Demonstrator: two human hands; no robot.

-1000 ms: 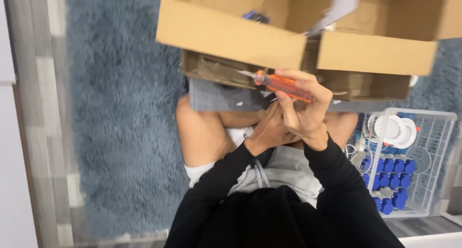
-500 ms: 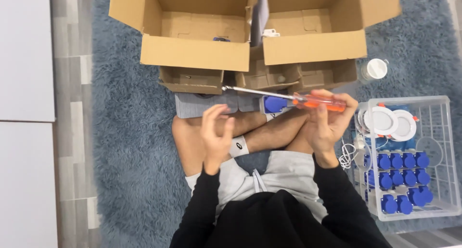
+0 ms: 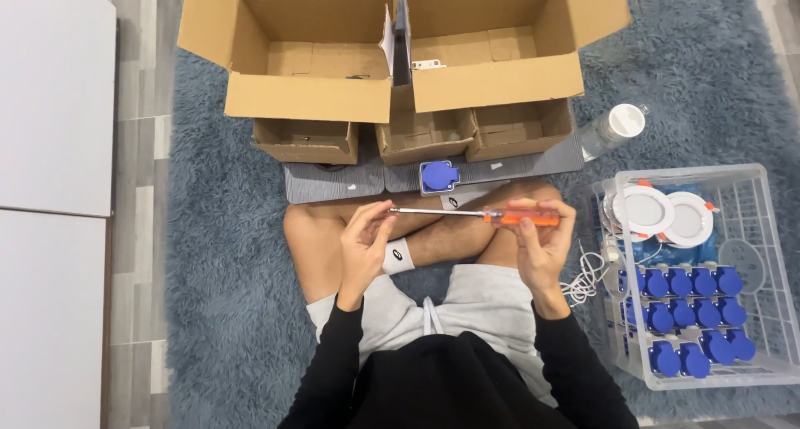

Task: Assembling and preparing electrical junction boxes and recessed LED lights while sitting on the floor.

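lying level above the crossed legs, the long orange-handled steel screwdriver (image 3: 479, 215) was gripped by the right hand (image 3: 540, 246) at its handle, its tip pinched by the left hand (image 3: 364, 244). beyond the screwdriver, the blue square plastic socket (image 3: 439, 177) sat untouched, so work seemed barely begun.

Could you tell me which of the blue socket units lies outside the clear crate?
The single blue socket unit on the grey mat, just beyond the screwdriver; all the others sit in rows inside the clear crate.
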